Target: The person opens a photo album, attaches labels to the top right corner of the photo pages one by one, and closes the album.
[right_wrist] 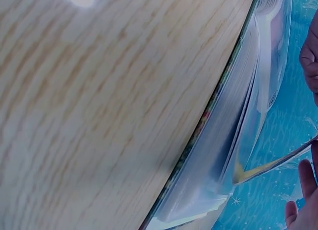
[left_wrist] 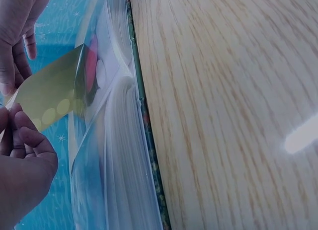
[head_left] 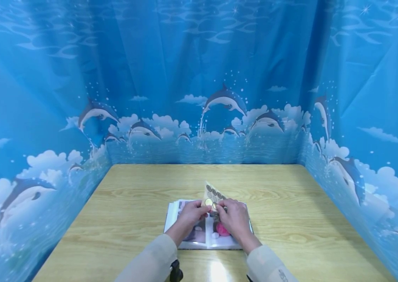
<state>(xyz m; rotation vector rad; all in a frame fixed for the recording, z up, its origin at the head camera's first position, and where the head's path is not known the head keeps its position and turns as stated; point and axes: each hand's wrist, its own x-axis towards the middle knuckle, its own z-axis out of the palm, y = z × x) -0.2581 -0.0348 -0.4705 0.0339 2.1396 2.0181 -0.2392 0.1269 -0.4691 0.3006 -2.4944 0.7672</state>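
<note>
Blue dolphin-print curtain [head_left: 156,70] behind, wood-grain table [head_left: 124,219] under a spread photo album [head_left: 171,215]; using the album as reference. Card of round stickers [head_left: 211,193] is held up tilted over the album's far half, peak about in line with the gutter and projecting past the far edge in the head view. Key relation: card sits between the two hands, its visible upper edge sloping from that peak down toward the album's right page. Long axis unclear, lower part covered. Neither hand is nearer; both are on it. Left hand [head_left: 190,215], above the album's left page, pinches the card's near-left side. Right hand [head_left: 235,217], above the right page, has fingers curled, thumb and fingertips pinching its right side. Can't tell if the card touches the page.
</note>
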